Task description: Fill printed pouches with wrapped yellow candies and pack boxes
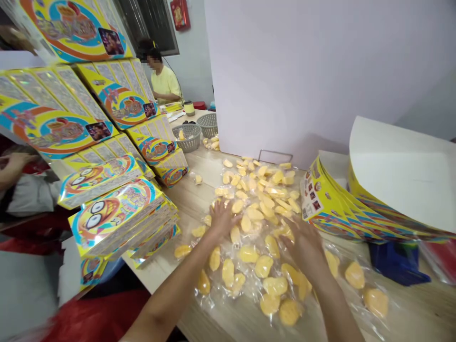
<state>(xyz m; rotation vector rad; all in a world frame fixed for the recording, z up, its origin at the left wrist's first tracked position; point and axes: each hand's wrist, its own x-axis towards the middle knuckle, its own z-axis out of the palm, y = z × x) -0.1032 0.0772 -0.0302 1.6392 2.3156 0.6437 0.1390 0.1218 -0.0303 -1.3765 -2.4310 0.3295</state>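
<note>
Pale wood-grain table (201, 164): left hand (223, 222) lies spread on plastic-wrapped yellow rounded pieces (254, 213), centre; right hand (304, 242) is among them, blurred, grip indeterminable. Pieces presumably light, soft, slippery; best held mid-body. Left: stacked yellow cardboard boxes (117, 202).

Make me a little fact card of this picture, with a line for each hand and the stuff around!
Left hand: fingers spread over the packets
Right hand: among the packets, blurred; can't tell if it grips one
Packets: many, loosely spread, yellow pieces in clear wrappers
Table: light wood look
Left side: colourful boxes, stacked high
Right side: yellow-printed cardboard, white inside
Farther back: two grey baskets and a person in a yellow top
</note>
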